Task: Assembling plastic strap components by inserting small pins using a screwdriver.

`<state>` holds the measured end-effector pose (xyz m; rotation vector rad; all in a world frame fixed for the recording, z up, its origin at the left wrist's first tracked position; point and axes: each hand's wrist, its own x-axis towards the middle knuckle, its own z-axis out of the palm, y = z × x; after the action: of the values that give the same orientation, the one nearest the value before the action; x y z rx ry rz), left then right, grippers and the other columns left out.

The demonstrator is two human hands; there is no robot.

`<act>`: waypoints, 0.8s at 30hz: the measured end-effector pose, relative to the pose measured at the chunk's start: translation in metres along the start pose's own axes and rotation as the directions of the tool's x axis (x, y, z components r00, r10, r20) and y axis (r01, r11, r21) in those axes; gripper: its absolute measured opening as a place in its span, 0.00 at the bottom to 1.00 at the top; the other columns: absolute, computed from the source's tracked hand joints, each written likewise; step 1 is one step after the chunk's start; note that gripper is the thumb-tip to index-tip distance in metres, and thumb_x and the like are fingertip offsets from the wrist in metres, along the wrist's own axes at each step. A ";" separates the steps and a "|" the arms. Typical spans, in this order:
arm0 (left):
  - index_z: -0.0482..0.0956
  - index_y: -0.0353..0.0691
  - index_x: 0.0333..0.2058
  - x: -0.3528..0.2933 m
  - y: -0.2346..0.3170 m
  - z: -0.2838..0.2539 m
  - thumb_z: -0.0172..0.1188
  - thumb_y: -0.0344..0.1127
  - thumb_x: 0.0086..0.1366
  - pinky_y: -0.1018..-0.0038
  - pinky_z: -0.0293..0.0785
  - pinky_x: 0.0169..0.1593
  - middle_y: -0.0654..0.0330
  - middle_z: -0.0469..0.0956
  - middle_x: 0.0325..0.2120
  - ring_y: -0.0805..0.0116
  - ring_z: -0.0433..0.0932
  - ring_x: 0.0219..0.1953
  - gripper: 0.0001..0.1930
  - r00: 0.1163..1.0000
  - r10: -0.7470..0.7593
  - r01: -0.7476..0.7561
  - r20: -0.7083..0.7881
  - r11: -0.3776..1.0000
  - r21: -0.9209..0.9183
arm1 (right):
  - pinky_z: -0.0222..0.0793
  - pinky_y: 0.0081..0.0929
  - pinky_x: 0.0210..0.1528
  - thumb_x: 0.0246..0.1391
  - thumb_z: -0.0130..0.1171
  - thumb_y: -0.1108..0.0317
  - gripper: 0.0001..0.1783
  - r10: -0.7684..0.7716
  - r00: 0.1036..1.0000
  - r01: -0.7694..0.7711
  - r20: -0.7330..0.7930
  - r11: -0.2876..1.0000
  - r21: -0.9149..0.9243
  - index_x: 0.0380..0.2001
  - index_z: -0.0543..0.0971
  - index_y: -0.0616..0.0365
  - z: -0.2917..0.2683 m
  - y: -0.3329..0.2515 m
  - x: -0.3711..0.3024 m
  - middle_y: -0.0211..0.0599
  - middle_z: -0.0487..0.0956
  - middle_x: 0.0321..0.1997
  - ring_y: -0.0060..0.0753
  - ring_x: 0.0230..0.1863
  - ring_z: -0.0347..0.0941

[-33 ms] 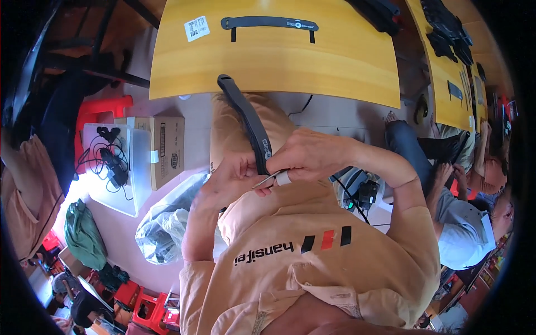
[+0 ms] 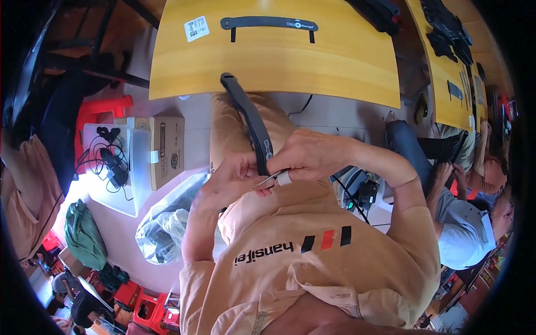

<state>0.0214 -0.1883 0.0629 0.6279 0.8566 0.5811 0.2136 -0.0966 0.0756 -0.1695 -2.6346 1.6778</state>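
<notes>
A dark grey strap [image 2: 249, 114] rises from between my hands, its slotted rounded end standing free toward the table. My left hand [image 2: 226, 177] is closed on the strap's near end, low in front of my stomach. Close against it, my right hand [image 2: 312, 156] has bent fingers around a thin, pointed metal tool [image 2: 266, 181], whose kind I cannot make out. A white band [image 2: 284, 178] shows at a right finger. My fingers hide the strap's near end. On the yellow table [image 2: 346, 67] lies a similar strap [image 2: 262, 22] with two short black tabs.
A white printed label [image 2: 196, 29] lies on the table. To my left are a translucent bin lid [image 2: 137, 173] with a cabled black adapter, a cardboard box [image 2: 169, 148], a red stool [image 2: 86, 114] and a plastic bag [image 2: 162, 231]. Other people sit at the right.
The strap's free far end has shifted slightly to the right. Both hands stay in nearly the same place.
</notes>
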 end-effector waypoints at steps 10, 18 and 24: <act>0.72 0.30 0.37 0.006 0.000 0.000 0.58 0.27 0.56 0.80 0.74 0.32 0.59 0.76 0.29 0.75 0.76 0.30 0.11 0.999 -0.008 0.007 0.034 1.000 0.019 | 0.56 0.30 0.19 0.46 0.50 0.72 0.05 0.048 0.999 -0.047 0.000 0.975 0.217 0.27 0.71 0.62 -0.002 0.001 -0.006 0.45 0.67 0.15 0.39 0.15 0.62; 0.73 0.28 0.35 0.002 0.006 0.008 0.60 0.25 0.53 0.78 0.76 0.31 0.56 0.76 0.27 0.72 0.77 0.26 0.11 0.996 0.055 -0.054 -0.066 0.998 0.024 | 0.52 0.31 0.18 0.38 0.50 0.73 0.04 0.124 0.968 -0.079 -0.220 0.976 0.204 0.21 0.72 0.62 0.013 -0.006 -0.006 0.44 0.63 0.12 0.34 0.13 0.61; 0.74 0.26 0.32 0.004 0.011 0.012 0.61 0.26 0.50 0.77 0.77 0.27 0.52 0.76 0.23 0.68 0.77 0.22 0.11 0.999 0.013 -0.017 -0.051 0.997 -0.081 | 0.53 0.23 0.15 0.42 0.51 0.71 0.05 0.219 0.953 -0.059 -0.210 0.812 0.581 0.19 0.71 0.62 0.017 -0.005 -0.007 0.34 0.64 0.10 0.19 0.12 0.61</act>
<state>0.0305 -0.1810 0.0749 0.5480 0.8719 0.6448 0.2192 -0.1151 0.0736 -0.5436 -1.8633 2.2194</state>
